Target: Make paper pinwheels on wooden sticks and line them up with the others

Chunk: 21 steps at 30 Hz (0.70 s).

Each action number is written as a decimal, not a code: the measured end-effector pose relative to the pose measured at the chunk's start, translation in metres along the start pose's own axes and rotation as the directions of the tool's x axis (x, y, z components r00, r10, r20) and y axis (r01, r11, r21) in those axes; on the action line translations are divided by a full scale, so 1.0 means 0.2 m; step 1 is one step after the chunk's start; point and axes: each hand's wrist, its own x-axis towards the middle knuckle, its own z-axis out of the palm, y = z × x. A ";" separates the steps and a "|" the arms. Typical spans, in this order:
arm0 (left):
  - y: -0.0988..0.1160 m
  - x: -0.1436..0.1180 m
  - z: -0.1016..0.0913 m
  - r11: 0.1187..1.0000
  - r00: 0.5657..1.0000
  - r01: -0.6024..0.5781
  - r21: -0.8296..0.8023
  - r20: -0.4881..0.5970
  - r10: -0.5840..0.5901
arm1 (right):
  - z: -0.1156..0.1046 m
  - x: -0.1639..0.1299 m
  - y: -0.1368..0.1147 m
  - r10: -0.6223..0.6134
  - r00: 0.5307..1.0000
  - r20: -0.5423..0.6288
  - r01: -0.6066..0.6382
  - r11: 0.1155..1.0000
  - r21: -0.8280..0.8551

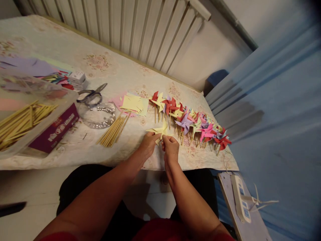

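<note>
A pale yellow paper pinwheel [163,128] is held over the front part of the table, between my two hands. My left hand [149,142] pinches its left side, thumb on the paper. On the other side, my right hand [171,144] is closed with the fingertips at the pinwheel's lower middle; whether a pin or stick is also in them is hidden. Thin wooden sticks [114,130] lie in a bundle to the left. Beyond my hands are cut paper pieces [134,103], yellow on top. Many finished pinwheels [185,123] in several colours lie in a row at the right.
A clear plastic box [67,97] with more sticks stands at the left. Near it are scissors [92,94], a round clear dish [97,115] of shiny pins and small boxes [77,77]. A power strip [240,199] sits below the table's right corner, beside a blue curtain [276,117].
</note>
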 end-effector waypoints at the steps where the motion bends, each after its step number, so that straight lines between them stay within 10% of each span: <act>1: 0.00 0.00 0.00 1.000 1.000 -0.003 -0.002 -0.005 0.003 | 0.00 0.00 0.00 0.006 1.000 0.001 -0.006 1.000 0.010; 21: -0.01 0.00 0.00 1.000 0.990 -0.016 -0.006 -0.139 0.015 | 0.03 0.00 0.03 -0.052 0.995 -0.082 0.049 0.998 -0.045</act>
